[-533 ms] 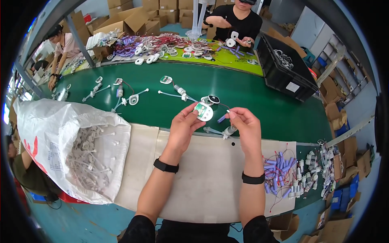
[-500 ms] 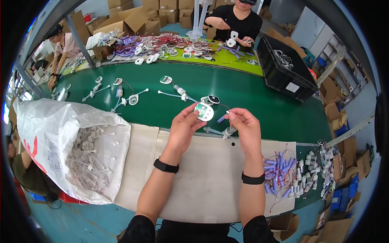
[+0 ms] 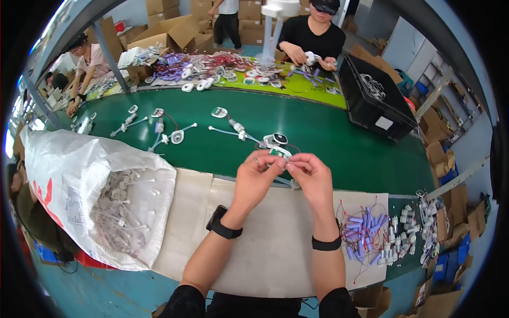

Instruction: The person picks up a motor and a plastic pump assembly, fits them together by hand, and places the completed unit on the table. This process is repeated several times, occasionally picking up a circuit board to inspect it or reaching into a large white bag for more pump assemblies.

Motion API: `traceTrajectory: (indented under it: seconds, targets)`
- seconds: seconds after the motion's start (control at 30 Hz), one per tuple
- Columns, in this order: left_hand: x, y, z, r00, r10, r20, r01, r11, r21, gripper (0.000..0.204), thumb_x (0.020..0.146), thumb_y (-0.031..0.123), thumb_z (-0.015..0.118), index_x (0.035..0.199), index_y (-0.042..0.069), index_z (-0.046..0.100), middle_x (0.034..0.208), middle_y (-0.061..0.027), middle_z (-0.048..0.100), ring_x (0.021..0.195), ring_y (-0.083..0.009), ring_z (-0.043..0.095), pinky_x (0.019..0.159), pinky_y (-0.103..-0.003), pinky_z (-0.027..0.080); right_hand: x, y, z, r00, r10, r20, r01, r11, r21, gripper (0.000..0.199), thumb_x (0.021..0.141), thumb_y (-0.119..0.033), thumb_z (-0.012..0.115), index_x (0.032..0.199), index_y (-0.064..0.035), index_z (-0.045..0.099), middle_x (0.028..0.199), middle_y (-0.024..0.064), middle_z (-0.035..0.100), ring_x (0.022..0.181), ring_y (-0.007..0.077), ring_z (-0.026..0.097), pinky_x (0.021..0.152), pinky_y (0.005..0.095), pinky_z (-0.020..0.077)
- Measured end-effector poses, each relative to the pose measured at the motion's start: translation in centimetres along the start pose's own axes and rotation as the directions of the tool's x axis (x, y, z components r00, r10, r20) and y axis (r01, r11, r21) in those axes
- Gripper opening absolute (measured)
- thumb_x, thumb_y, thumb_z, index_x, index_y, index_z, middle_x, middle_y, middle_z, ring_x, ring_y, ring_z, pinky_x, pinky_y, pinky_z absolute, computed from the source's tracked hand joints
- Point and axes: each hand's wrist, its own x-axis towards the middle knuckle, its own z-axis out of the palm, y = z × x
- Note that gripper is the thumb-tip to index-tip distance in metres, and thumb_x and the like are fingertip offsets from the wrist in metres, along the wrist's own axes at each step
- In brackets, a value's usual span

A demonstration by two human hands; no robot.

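Both hands, left (image 3: 253,177) and right (image 3: 310,177), meet over the far edge of a mat (image 3: 265,249), a small part (image 3: 279,153) pinched between them. Sack (image 3: 79,185) of stemmed parts lies left of the mat. Pile of batteries (image 3: 363,236) right. Belt (image 3: 328,138) behind, loose assemblies (image 3: 169,132) scattered on it. Crate (image 3: 371,103) at far right on the belt.

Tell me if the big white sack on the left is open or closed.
Open. The white sack lies on its side with its mouth spread wide, showing a heap of small white parts inside.
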Motion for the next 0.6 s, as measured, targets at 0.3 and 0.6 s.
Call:
traceTrajectory:
  seconds: [0.3,0.6]
  targets:
    - [-0.3,0.5,0.3,0.988,0.153,-0.027,-0.147,0.979,0.143,0.013,0.090,0.008,0.071,0.100,-0.001,0.071,0.118,-0.0096,0.059,0.096,-0.0153,0.064,0.079,-0.027,0.058,-0.3,1.0,-0.3,0.999,0.018,-0.028,-0.017,0.999,0.035,0.010,0.088,-0.003,0.071,0.097,0.0014,0.071,0.087,-0.0015,0.064,0.076,0.0041,0.054,0.066,0.0182,0.0404]
    - [-0.1,1.7,0.2,0.994,-0.085,-0.066,0.061,0.950,-0.306,0.041,0.096,0.005,0.062,0.136,0.003,0.053,0.116,-0.0093,0.064,0.097,-0.0152,0.066,0.086,-0.030,0.060,0.1,1.5,-0.3,0.990,-0.118,-0.078,0.113,0.992,-0.061,0.009,0.088,0.000,0.070,0.097,0.0037,0.070,0.099,0.0009,0.058,0.082,0.0054,0.055,0.071,0.0189,0.0430]
